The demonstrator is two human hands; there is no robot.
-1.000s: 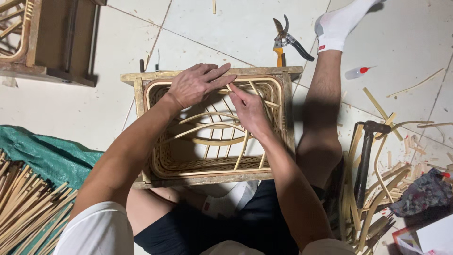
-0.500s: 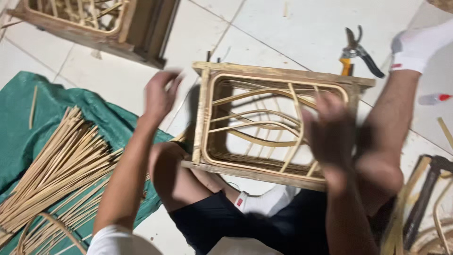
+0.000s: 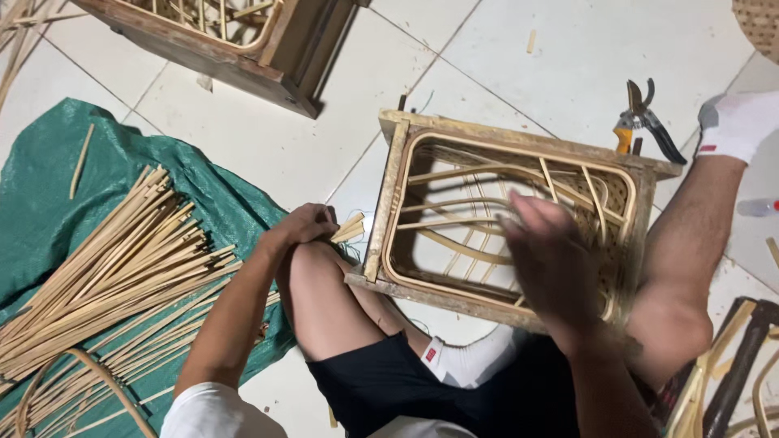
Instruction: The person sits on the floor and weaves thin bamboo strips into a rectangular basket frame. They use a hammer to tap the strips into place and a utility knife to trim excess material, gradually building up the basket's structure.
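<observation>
Rattan strips (image 3: 347,229) sat pinched in our left hand (image 3: 302,225), beside the wooden frame (image 3: 389,195) propped against our legs on the floor (steadier there). Our right hand (image 3: 552,264) hovered blurred over the weave; whether spread or closed we couldn't tell.

A rectangular wooden frame with bent cane strips (image 3: 503,219) rests on the tiled floor (image 3: 519,65) between the seated person's legs. Left of it, a heap of long split cane sticks (image 3: 114,276) lies on a crumpled green tarpaulin (image 3: 49,195). The left hand (image 3: 302,225) sits between heap and frame, touching short sticks; the right hand (image 3: 552,264) is over the frame. Beyond the frame's far right corner lie orange-handled metal pruning shears (image 3: 641,118). Another dark wooden frame (image 3: 235,40) stands at the far left.
</observation>
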